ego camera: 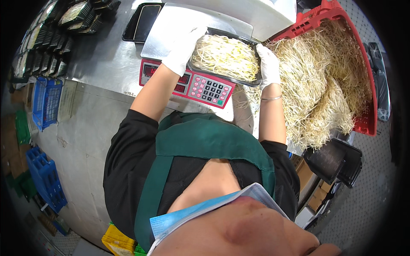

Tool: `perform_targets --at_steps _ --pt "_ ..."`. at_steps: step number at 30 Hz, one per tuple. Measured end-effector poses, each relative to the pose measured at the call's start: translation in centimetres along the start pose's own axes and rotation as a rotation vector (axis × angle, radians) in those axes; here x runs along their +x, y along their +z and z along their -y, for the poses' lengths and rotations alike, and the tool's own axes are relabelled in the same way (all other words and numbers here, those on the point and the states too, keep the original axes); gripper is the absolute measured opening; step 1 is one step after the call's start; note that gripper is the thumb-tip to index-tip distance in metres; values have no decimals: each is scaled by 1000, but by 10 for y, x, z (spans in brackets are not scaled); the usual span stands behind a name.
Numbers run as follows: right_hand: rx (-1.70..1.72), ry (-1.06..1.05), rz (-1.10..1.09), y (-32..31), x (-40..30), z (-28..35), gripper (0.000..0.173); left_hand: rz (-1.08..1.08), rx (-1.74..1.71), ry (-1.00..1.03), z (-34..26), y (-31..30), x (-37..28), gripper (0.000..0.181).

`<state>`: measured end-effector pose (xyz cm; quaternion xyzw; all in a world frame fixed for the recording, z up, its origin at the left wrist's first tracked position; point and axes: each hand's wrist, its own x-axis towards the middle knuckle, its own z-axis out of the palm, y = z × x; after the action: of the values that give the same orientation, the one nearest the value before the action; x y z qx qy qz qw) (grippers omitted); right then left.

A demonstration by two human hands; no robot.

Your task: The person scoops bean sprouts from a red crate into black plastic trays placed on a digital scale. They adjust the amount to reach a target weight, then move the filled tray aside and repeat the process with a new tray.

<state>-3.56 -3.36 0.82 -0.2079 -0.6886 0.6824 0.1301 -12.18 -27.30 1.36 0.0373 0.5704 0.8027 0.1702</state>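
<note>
My left hand (185,48), in a white glove, grips the left end of a black plastic tray (238,81) filled with bean sprouts (226,57). The tray's right end is in my right hand (268,65), gloved too, with a bracelet at the wrist. Tray and hands are over the metal plate (179,24) of a red digital scale (189,87); whether the tray rests on the plate I cannot tell. Part of the scale's display is hidden by my left forearm. Beside my right hand lies a large heap of loose bean sprouts (304,80).
A red plastic crate (368,73) lies tipped behind the sprout heap. An empty black tray with a phone-like dark object (147,24) is behind the scale. Stacked filled trays (77,16) stand far left. A white box (272,16) adjoins the scale; black trays (333,161) sit lower right.
</note>
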Motion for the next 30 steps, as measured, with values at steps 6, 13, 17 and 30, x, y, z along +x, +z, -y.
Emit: perform_targets --at_steps 6,13,17,30 --pt "80 49 9 -2 10 -12 21 -33 -31 60 1 0 10 27" --pt "-1209 -720 -93 51 1 57 64 5 109 282 3 -18 54 23" --pt "-1418 -745 -36 54 -9 37 67 65 658 442 -13 -20 44 39" --pt "-1106 -834 1 53 0 31 60 30 1282 804 -15 13 -1 39"
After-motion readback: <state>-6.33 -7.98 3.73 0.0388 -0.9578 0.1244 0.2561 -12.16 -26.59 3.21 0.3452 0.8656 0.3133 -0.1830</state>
